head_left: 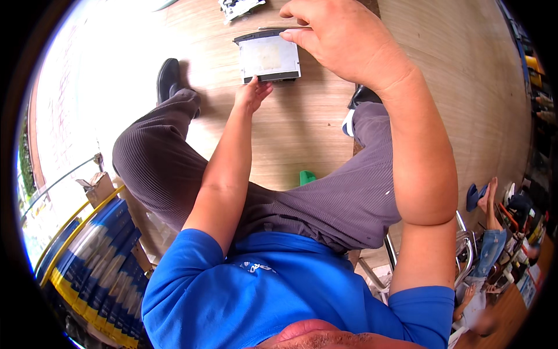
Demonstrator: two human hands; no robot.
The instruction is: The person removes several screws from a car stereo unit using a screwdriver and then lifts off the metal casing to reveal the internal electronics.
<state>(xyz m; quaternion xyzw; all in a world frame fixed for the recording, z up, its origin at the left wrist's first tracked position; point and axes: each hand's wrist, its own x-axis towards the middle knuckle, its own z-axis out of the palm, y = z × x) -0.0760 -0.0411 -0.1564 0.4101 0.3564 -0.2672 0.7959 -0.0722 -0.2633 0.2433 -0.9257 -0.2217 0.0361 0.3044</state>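
Observation:
A flat silver-white box (268, 55) with black strips along its far and near edges lies in front of me, between my feet. My left hand (254, 95) grips its near edge, thumb on top and fingers closed at the side. Over the box's far right corner, my right hand (343, 36) pinches a thin dark metal rod (278, 28). The rod points left along the far black strip; whether it touches is unclear. Its other end is hidden in my fingers, so its exact kind does not show.
A white-and-black part (240, 8) lies beyond the box. Between my thighs shows a small green object (307, 177). Blue-and-yellow packs (96, 270) fill a rack at lower left. Metal chair tubing (464, 247) stands at right, near another person's leg (492, 212) and assorted goods.

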